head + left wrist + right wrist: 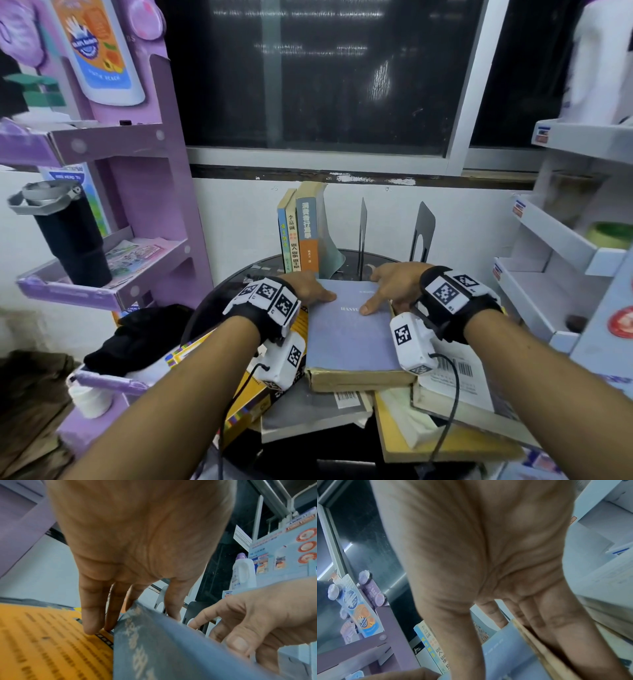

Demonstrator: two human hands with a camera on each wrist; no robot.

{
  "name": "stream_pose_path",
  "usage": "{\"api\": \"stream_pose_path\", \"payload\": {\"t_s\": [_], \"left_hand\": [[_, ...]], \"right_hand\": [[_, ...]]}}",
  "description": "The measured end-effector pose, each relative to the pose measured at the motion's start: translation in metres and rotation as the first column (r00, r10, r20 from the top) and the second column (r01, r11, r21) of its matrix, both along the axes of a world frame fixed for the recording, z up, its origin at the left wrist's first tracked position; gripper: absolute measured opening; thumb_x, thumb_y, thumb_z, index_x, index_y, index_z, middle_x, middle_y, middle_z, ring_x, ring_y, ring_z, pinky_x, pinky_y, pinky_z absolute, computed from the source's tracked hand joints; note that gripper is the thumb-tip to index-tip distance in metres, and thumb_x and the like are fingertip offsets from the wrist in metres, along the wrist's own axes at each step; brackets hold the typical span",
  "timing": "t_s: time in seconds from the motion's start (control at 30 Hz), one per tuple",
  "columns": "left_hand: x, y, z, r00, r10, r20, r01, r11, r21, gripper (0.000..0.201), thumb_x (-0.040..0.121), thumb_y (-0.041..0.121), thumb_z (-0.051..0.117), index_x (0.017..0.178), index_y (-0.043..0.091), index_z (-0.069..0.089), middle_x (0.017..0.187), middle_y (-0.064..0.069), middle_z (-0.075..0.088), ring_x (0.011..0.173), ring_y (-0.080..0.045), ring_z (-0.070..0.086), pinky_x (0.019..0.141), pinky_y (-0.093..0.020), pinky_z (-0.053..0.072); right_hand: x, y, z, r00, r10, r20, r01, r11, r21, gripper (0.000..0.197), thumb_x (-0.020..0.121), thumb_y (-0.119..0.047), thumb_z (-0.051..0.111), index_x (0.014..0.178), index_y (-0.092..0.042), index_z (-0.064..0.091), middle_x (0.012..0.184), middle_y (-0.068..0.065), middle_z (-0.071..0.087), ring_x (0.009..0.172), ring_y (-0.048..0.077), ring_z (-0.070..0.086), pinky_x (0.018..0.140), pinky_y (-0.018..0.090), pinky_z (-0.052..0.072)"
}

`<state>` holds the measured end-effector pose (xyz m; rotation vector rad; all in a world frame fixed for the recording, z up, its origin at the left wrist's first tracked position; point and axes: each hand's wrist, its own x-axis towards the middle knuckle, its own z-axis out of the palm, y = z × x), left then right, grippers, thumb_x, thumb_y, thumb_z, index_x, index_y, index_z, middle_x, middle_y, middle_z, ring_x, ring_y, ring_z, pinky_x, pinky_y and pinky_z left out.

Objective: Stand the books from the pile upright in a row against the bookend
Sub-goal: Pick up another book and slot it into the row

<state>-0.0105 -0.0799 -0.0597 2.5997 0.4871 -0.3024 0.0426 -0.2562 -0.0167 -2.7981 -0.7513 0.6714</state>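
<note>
We can read 消费者行为学 down the spine of the orange and blue book (307, 233) standing on the table, and 李嘉诚 with 做人 做事 做生意 on the cream book (292, 240) beside it. The grey-blue book (349, 329) on the pile shows letters like "HANYU", partly covered. The bottle picture (99, 48) on the purple stand ends in "PEACH".
</note>
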Motion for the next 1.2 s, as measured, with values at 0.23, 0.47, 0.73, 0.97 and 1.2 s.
{"api": "stream_pose_path", "payload": {"t_s": [0.23, 0.47, 0.73, 0.97, 1.2], "left_hand": [[-0.001, 0.0, -0.002, 0.994, 0.093, 0.065, -0.082, 0.984, -0.158, 0.067, 0.087, 0.043, 0.064, 0.137, 0.006, 0.04, 0.135, -0.012, 0.051, 0.12, -0.028, 0.05, 0.105, -0.043, 0.04], [-0.005, 0.006, 0.003, 0.965, 0.208, 0.159, -0.122, 0.896, -0.428, 0.076, 0.078, 0.031, 0.076, 0.136, 0.009, 0.033, 0.135, -0.014, 0.048, 0.118, -0.034, 0.052, 0.098, -0.05, 0.047], [-0.027, 0.016, 0.043, 0.863, 0.382, 0.331, -0.041, 0.707, -0.706, 0.065, 0.079, 0.004, 0.074, 0.132, 0.009, 0.037, 0.116, -0.014, 0.056, 0.104, -0.032, 0.059, 0.066, -0.033, 0.054], [-0.037, 0.026, 0.065, 0.709, 0.479, 0.517, 0.09, 0.666, -0.741, 0.057, 0.068, -0.007, 0.078, 0.118, 0.004, 0.053, 0.097, -0.007, 0.065, 0.086, -0.023, 0.066, 0.073, -0.033, 0.058], [-0.048, 0.029, 0.05, 0.577, 0.52, 0.63, 0.19, 0.664, -0.723, 0.061, 0.052, -0.008, 0.083, 0.107, 0.006, 0.062, 0.099, -0.009, 0.069, 0.088, -0.023, 0.067, 0.069, -0.034, 0.059]], "right_hand": [[0.003, 0.0, -0.003, 0.999, -0.038, -0.027, 0.04, 0.993, 0.107, 0.072, 0.074, -0.03, 0.082, 0.13, 0.003, 0.051, 0.101, 0.014, 0.067, 0.03, 0.002, 0.051, 0.057, 0.026, 0.048], [0.0, 0.0, 0.004, 0.995, -0.095, 0.006, 0.091, 0.965, 0.248, 0.087, 0.067, -0.022, 0.088, 0.14, -0.007, 0.044, 0.126, 0.012, 0.06, 0.06, 0.015, 0.053, 0.071, 0.033, 0.053], [-0.006, 0.007, 0.027, 0.958, -0.154, 0.241, 0.02, 0.875, 0.483, 0.098, 0.06, -0.019, 0.092, 0.144, -0.022, 0.042, 0.137, 0.005, 0.051, 0.121, 0.024, 0.051, 0.082, 0.022, 0.041], [-0.008, 0.019, 0.033, 0.933, -0.187, 0.306, -0.086, 0.712, 0.697, 0.088, 0.055, -0.014, 0.093, 0.131, -0.027, 0.05, 0.111, -0.002, 0.056, 0.098, 0.016, 0.05, 0.072, 0.02, 0.039], [-0.011, 0.032, 0.012, 0.952, -0.141, 0.272, -0.156, 0.54, 0.827, 0.082, 0.055, -0.005, 0.091, 0.12, -0.029, 0.049, 0.106, -0.004, 0.059, 0.094, 0.018, 0.058, 0.066, 0.022, 0.052]]}}
